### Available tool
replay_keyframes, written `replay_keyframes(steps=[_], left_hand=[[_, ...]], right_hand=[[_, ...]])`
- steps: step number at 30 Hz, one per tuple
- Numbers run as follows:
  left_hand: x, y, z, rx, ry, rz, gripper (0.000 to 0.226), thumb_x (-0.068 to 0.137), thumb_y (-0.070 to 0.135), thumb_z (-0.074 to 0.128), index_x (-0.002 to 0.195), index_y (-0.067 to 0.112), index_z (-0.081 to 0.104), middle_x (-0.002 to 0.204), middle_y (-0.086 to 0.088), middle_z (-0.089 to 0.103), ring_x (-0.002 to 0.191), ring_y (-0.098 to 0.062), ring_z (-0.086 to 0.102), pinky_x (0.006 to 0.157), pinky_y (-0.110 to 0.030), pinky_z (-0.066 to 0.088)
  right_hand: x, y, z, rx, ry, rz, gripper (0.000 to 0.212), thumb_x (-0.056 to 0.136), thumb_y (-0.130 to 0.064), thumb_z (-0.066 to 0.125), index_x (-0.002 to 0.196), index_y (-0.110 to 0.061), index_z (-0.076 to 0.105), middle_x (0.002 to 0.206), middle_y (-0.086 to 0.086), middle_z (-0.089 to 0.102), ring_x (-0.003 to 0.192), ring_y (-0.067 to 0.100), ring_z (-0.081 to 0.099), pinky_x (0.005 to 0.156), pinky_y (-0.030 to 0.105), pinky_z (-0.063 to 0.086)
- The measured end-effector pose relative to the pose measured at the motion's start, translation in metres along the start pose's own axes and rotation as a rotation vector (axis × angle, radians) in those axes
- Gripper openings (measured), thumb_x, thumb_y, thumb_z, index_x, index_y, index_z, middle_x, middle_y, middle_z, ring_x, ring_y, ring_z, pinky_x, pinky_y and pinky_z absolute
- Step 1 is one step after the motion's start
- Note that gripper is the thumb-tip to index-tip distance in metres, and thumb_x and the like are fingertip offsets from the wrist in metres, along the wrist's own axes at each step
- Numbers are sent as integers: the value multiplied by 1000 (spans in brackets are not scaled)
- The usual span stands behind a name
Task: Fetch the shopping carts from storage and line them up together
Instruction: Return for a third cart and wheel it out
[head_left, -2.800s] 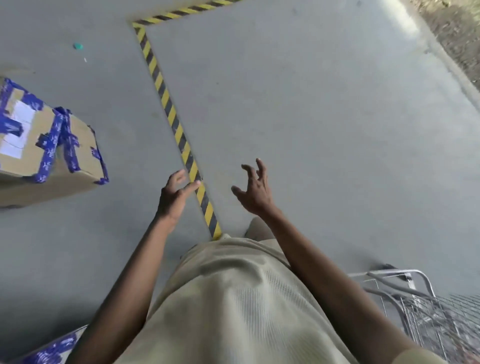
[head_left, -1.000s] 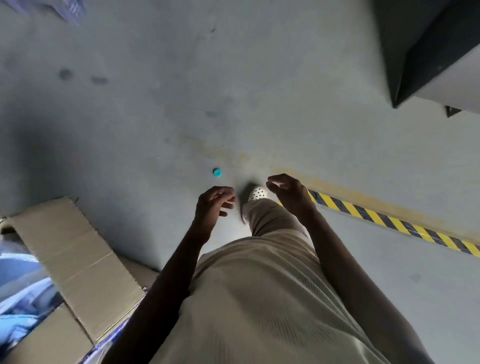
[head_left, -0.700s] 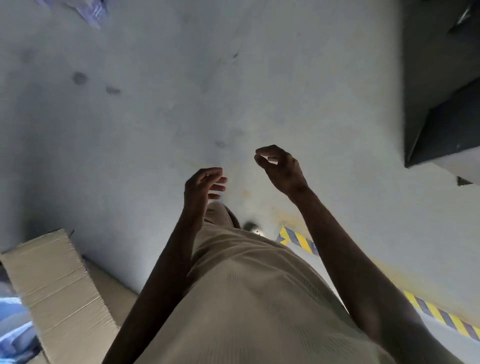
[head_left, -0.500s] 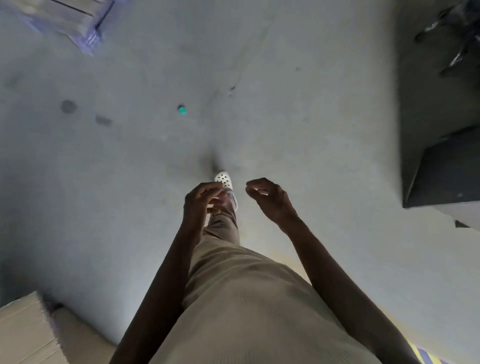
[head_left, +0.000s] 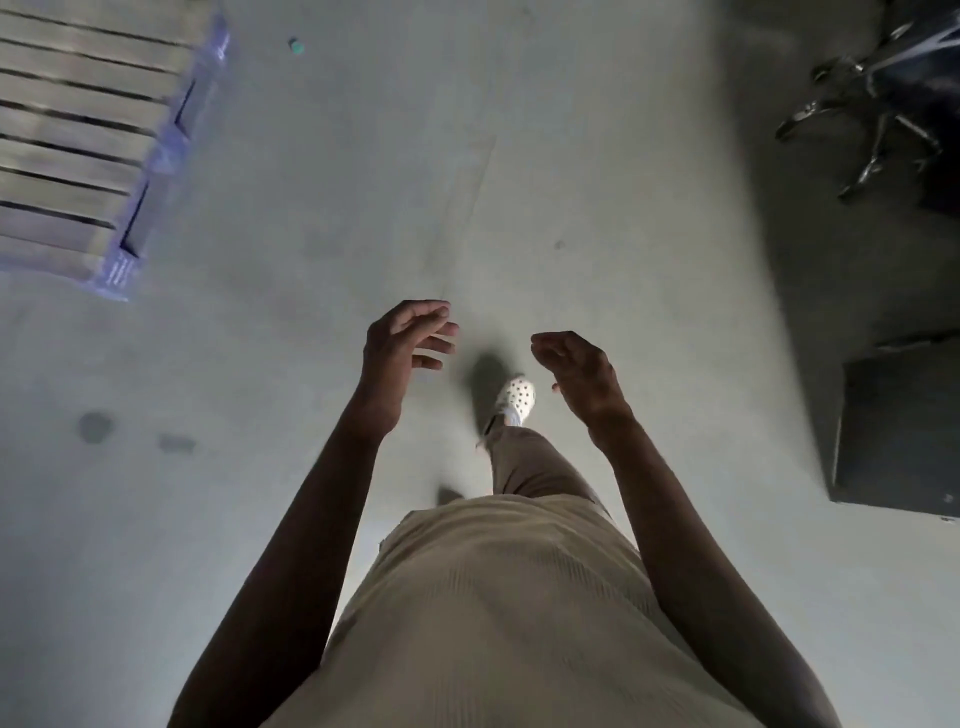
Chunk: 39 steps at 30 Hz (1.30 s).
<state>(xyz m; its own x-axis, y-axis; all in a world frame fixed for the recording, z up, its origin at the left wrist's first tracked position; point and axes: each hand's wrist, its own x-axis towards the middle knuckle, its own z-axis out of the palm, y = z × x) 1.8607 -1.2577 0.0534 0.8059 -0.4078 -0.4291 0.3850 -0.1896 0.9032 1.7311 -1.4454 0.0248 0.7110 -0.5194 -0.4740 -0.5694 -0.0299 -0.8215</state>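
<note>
1. At about ten o'clock a wooden pallet (head_left: 78, 140) with a blue edge is seen on the concrete floor (head_left: 597, 182); a small teal cap (head_left: 296, 46) lies near eleven.
2. The left hand (head_left: 402, 345) is held out in front of the body, loosely curled, fingers apart, with nothing in it.
3. A white perforated shoe (head_left: 515, 397) is seen mid-step between the two hands.
4. The right hand (head_left: 582, 371) is raised beside the left one, half cupped, palm turned inward, also empty.
5. At one o'clock chrome legs (head_left: 862, 119) are seen in shadow; possibly a chair base, the blur does not allow certainty. A dark box (head_left: 898, 431) stands at three o'clock.
6. No shopping cart is in view, so it must still be reached.
7. A cart is judged stiff, rather heavy but easily rolled; it is best taken at the handle bar with both hands, since the wheels may swerve.
</note>
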Motion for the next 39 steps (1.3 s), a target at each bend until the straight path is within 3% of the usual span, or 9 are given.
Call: replay_keyframes(steps=[4,6,8,10,14,24,33,35,39], left_hand=[[134,32,13,16,-1,-4,23,99,19,60,117,9,70,100,-12,76,87,-30,72,76,-40,53],[202,52,21,22,15,-37,23,98,20,61,116,9,70,100,-11,77,88,-30,72,77,-41,52],[263,77,28,23,33,-73,22,98,19,60,115,9,70,100,-11,77,88,-31,72,77,-41,51],[324,112,34,20,22,-56,22,99,18,58,114,9,70,100,-12,76,89,-32,72,77,-40,51],[429,189,40,-7,74,-46,23,97,17,59,115,6,70,100,-15,76,85,-28,71,73,-35,51],[760,303,51,-107,57,-88,23,96,18,63,113,5,71,102,-20,74,81,-26,70,70,-32,53],[1064,496,54,97,-55,-4,28,103,24,49,112,11,73,99,-11,77,81,-24,70,73,-36,49],[1121,534,65,117,-75,49,32,107,23,44,113,9,72,98,-14,76,80,-25,70,71,-34,51],[1240,577,94,104,-68,84,34,109,24,42,106,7,71,92,-15,75,73,-25,69,64,-32,53]], right_hand=[[137,-47,-3,31,25,40,18,93,-33,64,83,-45,73,96,-25,72,106,8,66,98,48,55],[210,-75,-8,40,3,51,12,91,-35,63,89,-30,74,100,-10,72,108,23,65,97,51,55],[282,-113,-17,27,-19,68,24,90,-37,63,96,-14,67,110,10,68,111,37,61,92,50,56],[357,-160,-31,26,-4,44,19,92,-34,64,95,-16,68,102,9,71,102,32,65,92,48,55],[479,-262,-49,28,25,-7,6,92,-38,66,90,-37,72,94,-17,71,96,7,66,98,47,55],[769,-390,-33,3,-49,17,6,88,-41,68,92,-43,73,104,-20,74,105,6,68,98,50,55],[996,-567,-81,97,115,68,22,82,-45,61,97,-36,74,101,-13,75,100,16,69,96,51,56],[1040,-591,-94,119,115,81,23,81,-46,60,95,-34,74,101,-3,76,98,24,70,92,52,57],[1158,-621,-117,166,139,162,22,76,-52,61,91,-42,74,95,-7,77,97,22,72,93,52,57]])
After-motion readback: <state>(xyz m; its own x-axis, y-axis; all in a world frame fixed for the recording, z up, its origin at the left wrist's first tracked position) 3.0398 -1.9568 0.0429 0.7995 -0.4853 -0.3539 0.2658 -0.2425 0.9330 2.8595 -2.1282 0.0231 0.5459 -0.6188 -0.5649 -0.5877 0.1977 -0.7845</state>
